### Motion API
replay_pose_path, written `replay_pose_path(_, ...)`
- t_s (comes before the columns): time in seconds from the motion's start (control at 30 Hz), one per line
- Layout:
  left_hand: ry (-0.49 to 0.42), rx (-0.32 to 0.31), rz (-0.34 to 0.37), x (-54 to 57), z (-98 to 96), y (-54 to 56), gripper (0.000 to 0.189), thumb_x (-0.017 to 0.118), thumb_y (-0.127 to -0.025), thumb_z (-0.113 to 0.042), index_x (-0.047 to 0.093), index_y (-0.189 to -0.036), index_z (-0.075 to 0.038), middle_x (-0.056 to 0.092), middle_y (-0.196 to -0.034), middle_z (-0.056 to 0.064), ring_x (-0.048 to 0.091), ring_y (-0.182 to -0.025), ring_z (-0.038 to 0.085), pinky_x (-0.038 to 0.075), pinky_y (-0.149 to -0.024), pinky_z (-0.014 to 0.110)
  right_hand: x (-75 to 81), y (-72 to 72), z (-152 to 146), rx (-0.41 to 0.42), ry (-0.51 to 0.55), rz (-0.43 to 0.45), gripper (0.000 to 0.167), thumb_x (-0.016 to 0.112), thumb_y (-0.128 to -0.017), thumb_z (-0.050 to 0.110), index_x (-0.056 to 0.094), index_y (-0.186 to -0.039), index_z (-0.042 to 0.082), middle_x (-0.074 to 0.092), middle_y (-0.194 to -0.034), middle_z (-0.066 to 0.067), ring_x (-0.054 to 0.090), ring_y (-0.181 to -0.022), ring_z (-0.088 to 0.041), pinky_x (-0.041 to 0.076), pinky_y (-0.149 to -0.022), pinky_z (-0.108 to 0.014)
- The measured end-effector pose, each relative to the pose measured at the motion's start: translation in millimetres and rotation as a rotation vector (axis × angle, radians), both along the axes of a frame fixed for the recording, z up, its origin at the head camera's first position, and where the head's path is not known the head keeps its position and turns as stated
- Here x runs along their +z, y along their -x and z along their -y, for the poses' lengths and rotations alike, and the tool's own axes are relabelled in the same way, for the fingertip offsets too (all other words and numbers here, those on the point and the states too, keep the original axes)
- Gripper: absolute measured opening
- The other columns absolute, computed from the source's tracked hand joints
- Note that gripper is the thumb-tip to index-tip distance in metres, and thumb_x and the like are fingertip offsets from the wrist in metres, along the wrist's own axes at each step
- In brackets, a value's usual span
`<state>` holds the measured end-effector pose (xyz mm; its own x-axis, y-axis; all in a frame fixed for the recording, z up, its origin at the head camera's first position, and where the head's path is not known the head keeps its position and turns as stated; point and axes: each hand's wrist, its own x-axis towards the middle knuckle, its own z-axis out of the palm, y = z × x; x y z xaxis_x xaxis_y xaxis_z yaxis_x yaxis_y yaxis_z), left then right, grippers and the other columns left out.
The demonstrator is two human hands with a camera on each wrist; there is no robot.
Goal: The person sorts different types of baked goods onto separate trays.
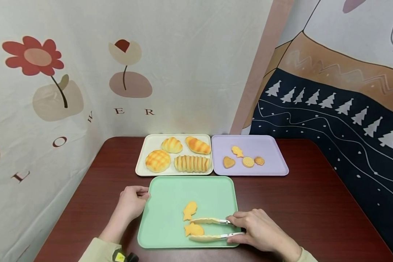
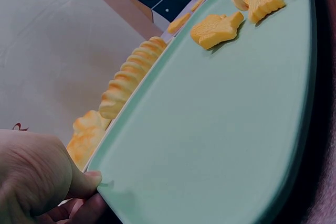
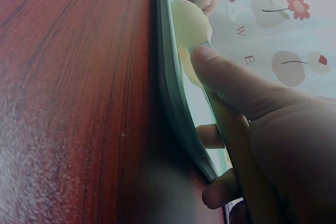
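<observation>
My left hand [image 1: 133,201] pinches the left rim of a mint-green tray [image 1: 167,196], thumb on top, as the left wrist view also shows. In my right hand [image 1: 256,229] is a pair of tongs [image 1: 207,238] with cream-coloured tips, held over the tray's lower right part. The tong tips stand apart, one on each side of a fish-shaped cookie [image 1: 194,229]; whether they touch it I cannot tell. Just above lies another fish-shaped cookie [image 1: 190,210], flat on the tray. In the right wrist view, the thumb [image 3: 210,69] presses along one tong arm.
Behind the green tray, a white tray [image 1: 140,168] bears several breads, among them a ridged loaf [image 1: 192,163] and a round bun [image 1: 158,161]. To its right, a lilac tray [image 1: 275,156] holds several cookies, including a heart-shaped cookie [image 1: 229,162]. Printed cloth [image 1: 190,72] hangs behind the brown table [image 1: 314,203].
</observation>
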<state>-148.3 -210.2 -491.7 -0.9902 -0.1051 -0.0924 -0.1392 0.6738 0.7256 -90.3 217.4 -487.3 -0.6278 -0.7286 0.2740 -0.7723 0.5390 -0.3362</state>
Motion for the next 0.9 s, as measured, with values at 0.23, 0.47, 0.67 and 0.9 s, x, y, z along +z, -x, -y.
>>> replay_pose_path(0.23,-0.003,0.002,-0.003,-0.7,-0.4,-0.1,0.023,0.07,-0.097,-0.005,0.077,-0.115,0.006,0.076,-0.095,0.006,0.07,-0.084,0.021,0.055,-0.067,0.034,0.4,0.0,-0.2,0.002,-0.009,0.012,0.038,0.076,-0.093,0.055,0.077,-0.113,0.023,0.066,-0.098,0.021,0.053,-0.069,0.008,0.037,-0.058,-0.012)
replay_pose_path(0.47,-0.005,0.003,0.0,-1.3,-0.2,0.1,0.023,0.069,-0.097,-0.005,0.077,-0.116,0.006,0.076,-0.095,0.006,0.07,-0.084,0.021,0.055,-0.067,0.034,3.9,-0.1,1.0,0.002,0.005,0.037,0.036,0.076,-0.094,0.053,0.078,-0.114,0.023,0.066,-0.097,0.021,0.051,-0.068,0.01,0.035,-0.057,-0.009)
replay_pose_path(0.67,-0.004,0.003,0.001,-1.5,0.2,0.3,0.023,0.069,-0.097,-0.005,0.077,-0.116,0.006,0.076,-0.095,0.006,0.07,-0.084,0.02,0.055,-0.067,0.034,12.2,2.3,0.7,0.005,0.056,0.054,0.033,0.08,-0.094,0.047,0.078,-0.115,0.022,0.067,-0.097,0.019,0.047,-0.065,0.013,0.034,-0.056,-0.006)
replay_pose_path(0.9,-0.001,0.007,-0.001,-1.4,-0.1,0.3,0.023,0.069,-0.097,-0.004,0.078,-0.116,0.006,0.076,-0.096,0.006,0.071,-0.084,0.021,0.055,-0.068,0.034,19.1,7.6,-2.8,0.002,0.09,0.01,0.03,0.082,-0.092,0.044,0.076,-0.113,0.024,0.065,-0.096,0.02,0.038,-0.06,0.015,0.03,-0.052,-0.006)
